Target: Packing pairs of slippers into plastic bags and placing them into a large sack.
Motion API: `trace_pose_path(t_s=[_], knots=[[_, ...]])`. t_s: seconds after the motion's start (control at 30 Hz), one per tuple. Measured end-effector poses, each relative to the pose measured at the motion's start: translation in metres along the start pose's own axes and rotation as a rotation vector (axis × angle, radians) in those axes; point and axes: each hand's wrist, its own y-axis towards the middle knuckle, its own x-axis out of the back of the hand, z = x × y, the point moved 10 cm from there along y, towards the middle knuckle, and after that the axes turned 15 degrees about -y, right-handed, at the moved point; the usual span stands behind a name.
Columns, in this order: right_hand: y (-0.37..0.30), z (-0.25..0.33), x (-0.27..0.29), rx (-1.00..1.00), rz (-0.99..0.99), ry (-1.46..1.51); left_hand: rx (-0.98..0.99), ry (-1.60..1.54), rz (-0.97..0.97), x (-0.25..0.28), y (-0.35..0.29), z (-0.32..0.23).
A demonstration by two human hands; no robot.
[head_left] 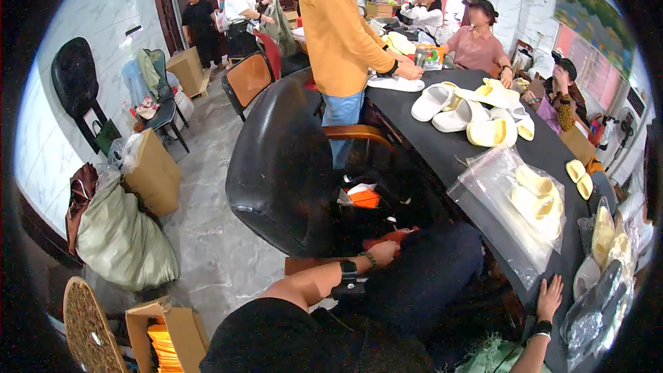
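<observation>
My right hand (550,297) lies on the edge of the black table (442,121) with its fingers spread, holding nothing. Just beyond it is a clear plastic bag (483,186) with pale yellow slippers (537,200) on or in it. To its right lie wrapped slippers (602,238) and crumpled clear plastic (594,314). Low over my lap, beside the black chair (276,166), my left hand (383,252) is closed, its fingers curled at a reddish-brown thing; what it holds is too dark to make out. An orange and white packet (364,197) is on the chair seat.
Grey and yellow slippers (476,114) are heaped farther along the table, where a person in an orange top (342,34) stands handling a white slipper (396,83). Others sit across the table. Left on the floor are a stuffed sack (124,235) and cardboard boxes (153,173).
</observation>
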Motion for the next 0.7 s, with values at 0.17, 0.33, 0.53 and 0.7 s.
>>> trace_pose_path(t_s=[0.17,0.33,0.53,0.7], knots=[[-0.019,-0.016,0.018,-0.074,0.062,-0.038,0.144,-0.079,0.028,-0.007,-0.001,-0.033],[-0.011,-0.004,0.016,-0.025,0.015,-0.017,-0.033,0.031,-0.281,0.036,-0.02,-0.06],[-0.022,-0.006,0.019,-0.025,0.06,-0.027,-0.066,0.383,0.115,0.014,-0.047,-0.108],[-0.018,-0.009,0.021,0.038,-0.041,0.003,-0.07,0.345,0.06,0.019,-0.057,-0.1]])
